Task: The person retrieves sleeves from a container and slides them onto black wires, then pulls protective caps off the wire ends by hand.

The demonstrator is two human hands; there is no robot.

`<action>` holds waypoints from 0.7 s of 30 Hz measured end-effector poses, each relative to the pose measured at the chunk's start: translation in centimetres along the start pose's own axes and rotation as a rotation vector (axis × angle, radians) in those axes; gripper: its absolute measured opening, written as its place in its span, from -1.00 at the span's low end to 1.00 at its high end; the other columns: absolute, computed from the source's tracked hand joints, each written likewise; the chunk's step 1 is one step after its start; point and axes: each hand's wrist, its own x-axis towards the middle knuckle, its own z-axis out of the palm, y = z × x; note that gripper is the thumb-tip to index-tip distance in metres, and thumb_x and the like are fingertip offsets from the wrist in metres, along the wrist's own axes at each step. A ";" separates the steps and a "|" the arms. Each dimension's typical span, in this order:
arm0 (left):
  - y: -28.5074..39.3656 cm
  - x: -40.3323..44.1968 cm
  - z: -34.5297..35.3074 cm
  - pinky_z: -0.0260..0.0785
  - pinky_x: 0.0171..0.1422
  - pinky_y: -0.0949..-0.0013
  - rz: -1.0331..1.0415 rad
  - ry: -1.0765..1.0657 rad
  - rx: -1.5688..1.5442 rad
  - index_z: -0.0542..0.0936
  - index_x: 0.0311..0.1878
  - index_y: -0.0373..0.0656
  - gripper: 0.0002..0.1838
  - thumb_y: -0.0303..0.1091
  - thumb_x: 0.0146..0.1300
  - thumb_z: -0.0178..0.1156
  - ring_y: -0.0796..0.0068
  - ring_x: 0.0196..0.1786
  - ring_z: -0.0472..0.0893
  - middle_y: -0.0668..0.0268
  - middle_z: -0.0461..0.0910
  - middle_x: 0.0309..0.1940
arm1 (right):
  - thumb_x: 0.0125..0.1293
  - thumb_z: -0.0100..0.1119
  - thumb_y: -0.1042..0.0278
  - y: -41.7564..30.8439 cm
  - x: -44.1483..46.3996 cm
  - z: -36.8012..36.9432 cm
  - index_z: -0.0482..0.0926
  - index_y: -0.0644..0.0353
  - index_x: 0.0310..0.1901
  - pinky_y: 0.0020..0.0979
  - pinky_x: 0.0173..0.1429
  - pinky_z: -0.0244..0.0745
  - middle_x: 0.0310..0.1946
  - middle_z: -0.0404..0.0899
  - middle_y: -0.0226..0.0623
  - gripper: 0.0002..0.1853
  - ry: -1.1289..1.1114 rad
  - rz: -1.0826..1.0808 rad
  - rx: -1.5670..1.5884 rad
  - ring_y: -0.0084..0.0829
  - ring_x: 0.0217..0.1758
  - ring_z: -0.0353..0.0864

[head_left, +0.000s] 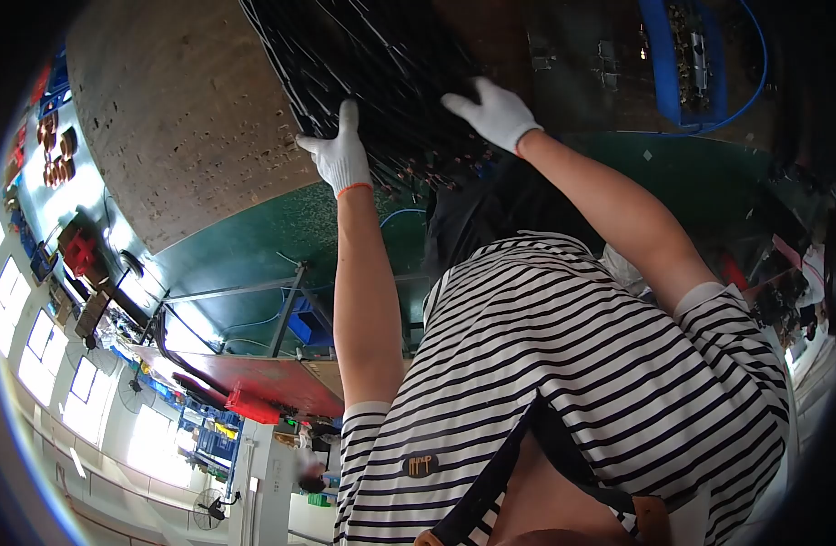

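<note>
A thick bundle of long black cables (381, 82) lies across the brown worktable, its cut ends fanned toward my body, some showing copper-coloured tips. My left hand (342, 156), in a white knitted glove with an orange cuff, rests at the bundle's left edge, with thumb and a finger spread apart. On the other side, my right hand (500, 115), gloved the same way, reaches over the right edge of the cables with its visible fingers apart. Some fingers of both hands are hidden, and I see no single cable gripped in either.
The worn brown tabletop (186, 118) extends to the left, pitted and marked. A blue tray (665, 68) with small metal parts sits at the upper right. Below the table edge is a green floor (263, 223), with a metal frame (293, 305) and a red crate (252, 405) farther off.
</note>
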 end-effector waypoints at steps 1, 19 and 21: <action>0.9 -0.8 0.1 0.16 0.72 0.03 -0.041 -0.011 0.025 -0.22 0.74 -0.38 0.58 0.45 0.01 0.50 -0.27 0.62 0.32 -0.42 0.21 0.59 | 0.39 0.12 -0.56 -0.4 -0.1 0.9 0.46 0.46 0.40 0.03 0.37 0.55 0.16 0.67 0.37 0.04 -0.039 -0.029 -0.048 0.22 0.28 0.68; -1.1 -3.4 6.1 0.37 0.59 0.05 0.158 0.310 -0.101 0.12 0.74 -0.13 0.16 0.04 0.15 0.46 -0.17 0.45 0.54 -0.23 0.42 0.51 | 0.40 0.37 -0.27 0.1 0.1 7.5 0.42 0.42 0.03 -0.03 -0.39 0.65 -0.55 0.67 0.11 -0.26 -0.044 -0.279 0.034 0.13 -0.47 0.75; -2.1 -3.2 6.5 0.44 0.55 0.05 0.248 0.337 -0.126 0.18 0.71 -0.17 0.10 0.00 0.17 0.44 -0.13 0.40 0.58 -0.20 0.46 0.48 | 0.38 0.45 -0.14 1.0 0.0 7.3 0.41 0.43 0.15 -0.04 -0.40 0.65 -0.50 0.68 0.11 -0.27 -0.067 -0.334 0.166 0.13 -0.46 0.75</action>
